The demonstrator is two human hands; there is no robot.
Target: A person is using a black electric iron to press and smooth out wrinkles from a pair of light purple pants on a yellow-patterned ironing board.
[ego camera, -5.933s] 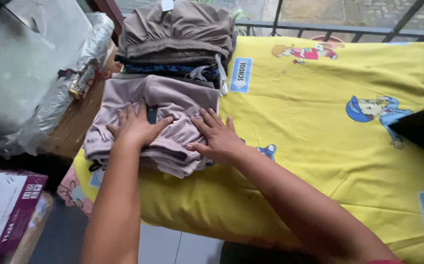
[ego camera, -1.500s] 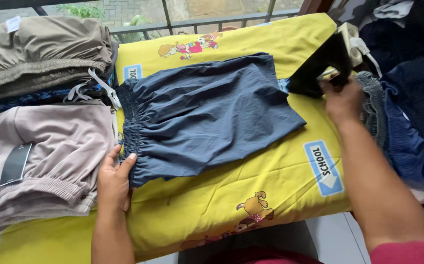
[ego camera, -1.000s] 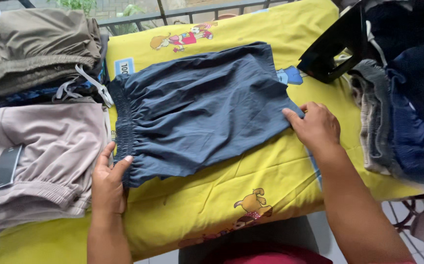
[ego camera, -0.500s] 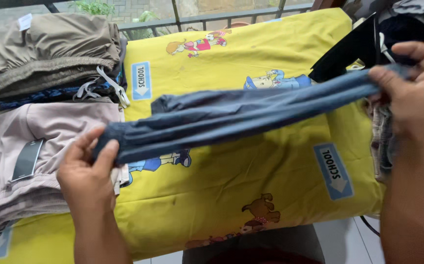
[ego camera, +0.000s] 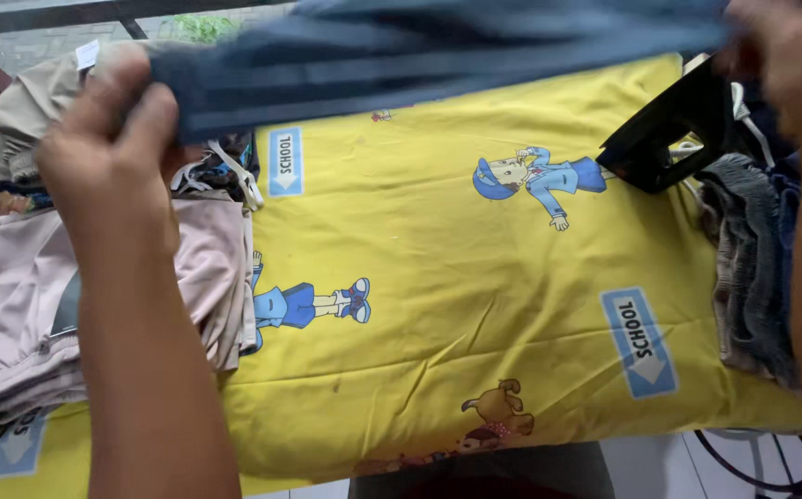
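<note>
Yellow cartoon-printed cloth covers the padded board below, with a window rail behind. Above it, the left hand is pinched closed on one end of the dark blue pleated fabric shorts, held stretched in the air; the right hand (blurred, at the frame's edge) appears closed on the other end. Just under the right hand sits a black clothes iron beside a heap of grey and dark garments. Folded pinkish-beige trousers lie left. A swinging hem could catch the iron, or a loose grip could drop the shorts crooked.
</note>
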